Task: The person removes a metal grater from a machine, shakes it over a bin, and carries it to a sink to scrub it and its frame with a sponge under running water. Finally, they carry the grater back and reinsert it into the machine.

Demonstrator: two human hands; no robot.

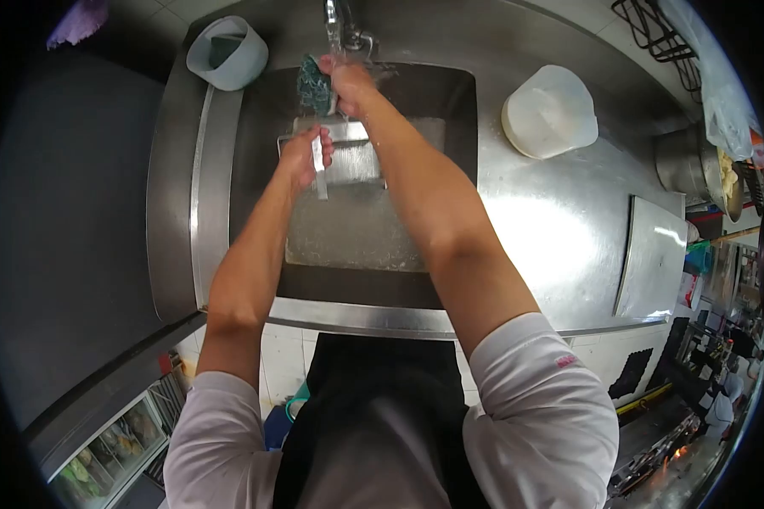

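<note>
My left hand (304,159) is closed round a narrow, flat, shiny metal strip (319,168) over the sink (259,204). Higher up, right under the tap (334,30), the fingers of my right hand (351,86) grip a dark green, mesh-like scouring pad (313,87). Water from the tap runs over that hand. Below both hands lies a rectangular metal pan (354,164), partly covered by my right forearm. A wider, light tray-like surface (348,242) shows beneath it in the sink, wet and cloudy.
A white plastic tub (227,53) with a dark green pad in it stands at the sink's back left corner. On the steel counter to the right are a whitish container (550,112) and a flat metal sheet (651,259). A large metal pot (683,165) sits farther right.
</note>
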